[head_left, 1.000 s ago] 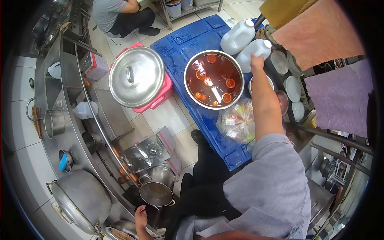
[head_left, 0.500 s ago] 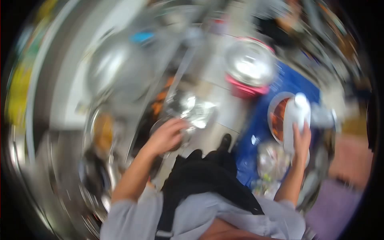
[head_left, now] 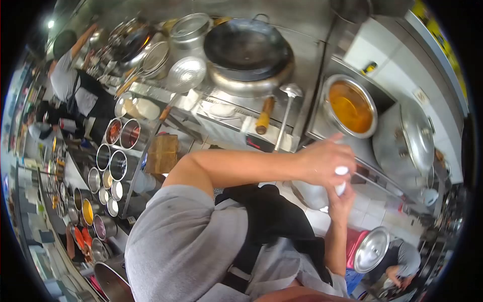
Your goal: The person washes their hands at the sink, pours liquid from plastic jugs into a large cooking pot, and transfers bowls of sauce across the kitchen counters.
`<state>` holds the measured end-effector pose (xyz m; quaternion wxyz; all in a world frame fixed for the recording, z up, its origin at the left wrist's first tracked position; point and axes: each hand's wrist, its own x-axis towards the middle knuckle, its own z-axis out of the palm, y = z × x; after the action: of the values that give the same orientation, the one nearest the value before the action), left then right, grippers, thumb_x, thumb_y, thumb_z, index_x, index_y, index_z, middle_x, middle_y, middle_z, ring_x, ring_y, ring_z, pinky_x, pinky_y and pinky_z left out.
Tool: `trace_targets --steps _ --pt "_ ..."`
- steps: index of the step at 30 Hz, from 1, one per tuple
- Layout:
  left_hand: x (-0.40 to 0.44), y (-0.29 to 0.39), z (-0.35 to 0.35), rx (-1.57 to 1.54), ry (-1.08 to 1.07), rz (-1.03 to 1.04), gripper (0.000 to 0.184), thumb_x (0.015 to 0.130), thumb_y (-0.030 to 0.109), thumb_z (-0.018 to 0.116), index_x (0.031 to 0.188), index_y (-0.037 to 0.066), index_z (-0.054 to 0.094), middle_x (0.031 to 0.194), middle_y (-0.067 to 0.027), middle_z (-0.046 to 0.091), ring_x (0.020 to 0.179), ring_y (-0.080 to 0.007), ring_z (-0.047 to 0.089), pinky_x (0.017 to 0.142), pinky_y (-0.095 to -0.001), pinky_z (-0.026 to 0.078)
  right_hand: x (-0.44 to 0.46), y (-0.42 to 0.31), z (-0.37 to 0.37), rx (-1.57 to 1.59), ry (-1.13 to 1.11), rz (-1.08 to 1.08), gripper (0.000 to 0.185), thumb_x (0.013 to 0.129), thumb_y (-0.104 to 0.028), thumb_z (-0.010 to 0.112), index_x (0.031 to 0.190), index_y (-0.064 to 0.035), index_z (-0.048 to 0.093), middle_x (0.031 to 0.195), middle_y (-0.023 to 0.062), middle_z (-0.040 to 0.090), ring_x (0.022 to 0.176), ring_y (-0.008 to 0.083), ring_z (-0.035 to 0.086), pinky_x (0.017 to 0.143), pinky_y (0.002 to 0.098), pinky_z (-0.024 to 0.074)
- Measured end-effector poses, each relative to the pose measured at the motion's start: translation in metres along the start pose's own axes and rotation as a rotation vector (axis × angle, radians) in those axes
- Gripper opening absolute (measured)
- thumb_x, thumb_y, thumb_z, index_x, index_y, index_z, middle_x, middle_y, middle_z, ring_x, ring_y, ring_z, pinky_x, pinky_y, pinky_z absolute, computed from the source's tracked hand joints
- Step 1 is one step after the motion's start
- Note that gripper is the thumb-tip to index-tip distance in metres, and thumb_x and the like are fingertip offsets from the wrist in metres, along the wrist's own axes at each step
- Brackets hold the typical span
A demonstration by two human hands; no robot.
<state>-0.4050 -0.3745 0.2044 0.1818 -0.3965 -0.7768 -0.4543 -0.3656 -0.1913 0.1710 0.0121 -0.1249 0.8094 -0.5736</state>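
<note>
My left hand [head_left: 327, 162] reaches across from the left, its fingers closed at a round white cap [head_left: 341, 170]. Just below it, my right hand [head_left: 342, 200] grips the white plastic jug [head_left: 311, 195] near its neck. The hands are close together and hide much of the jug's upper part. Beyond them, a metal pot [head_left: 373, 123] with orange liquid stands on the metal counter.
A large black wok [head_left: 246, 48], a skimmer [head_left: 186, 74] and a ladle [head_left: 291, 90] are at the stove. A big lidded pot [head_left: 406, 143] stands right. Several pots line the left. A co-worker [head_left: 73, 83] stands far left; another person [head_left: 400, 261] crouches lower right.
The view has swung from the blue table to the stove. My right hand has brought the jug away from the table, and my left hand has come to its cap.
</note>
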Motion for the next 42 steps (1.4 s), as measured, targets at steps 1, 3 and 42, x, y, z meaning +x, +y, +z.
trace_targets --steps 1,3,42 --pt "-0.017 -0.009 -0.026 0.094 0.063 -0.131 0.012 0.079 0.017 0.067 0.091 0.013 0.065 0.097 -0.0032 0.063 0.109 -0.0240 0.060 0.106 -0.0555 0.033 0.016 -0.007 0.030 -0.020 -0.038 0.019 0.024 0.080 -0.012 0.075 0.097 0.0021 0.066 0.082 0.0064 0.069 0.078 0.0117 0.060 0.073 0.0302 0.0491" --pt "-0.048 -0.016 -0.069 0.173 0.222 -0.329 0.010 0.080 0.016 0.068 0.088 0.012 0.064 0.094 -0.0029 0.064 0.109 -0.0225 0.060 0.106 -0.0544 0.033 0.038 -0.016 0.086 -0.028 -0.132 0.038 0.026 0.080 -0.013 0.073 0.100 0.0026 0.066 0.079 0.0091 0.069 0.075 0.0132 0.061 0.071 0.0310 0.0495" --pt "-0.370 0.009 -0.363 0.004 1.135 -1.248 0.028 0.096 0.031 0.057 0.107 0.005 0.060 0.074 0.0016 0.054 0.059 -0.0060 0.049 0.051 -0.0214 0.041 0.241 -0.166 0.503 0.200 -0.381 -0.322 0.032 0.084 -0.025 0.071 0.099 0.0031 0.066 0.086 0.0170 0.070 0.077 0.0242 0.067 0.073 0.0356 0.0504"
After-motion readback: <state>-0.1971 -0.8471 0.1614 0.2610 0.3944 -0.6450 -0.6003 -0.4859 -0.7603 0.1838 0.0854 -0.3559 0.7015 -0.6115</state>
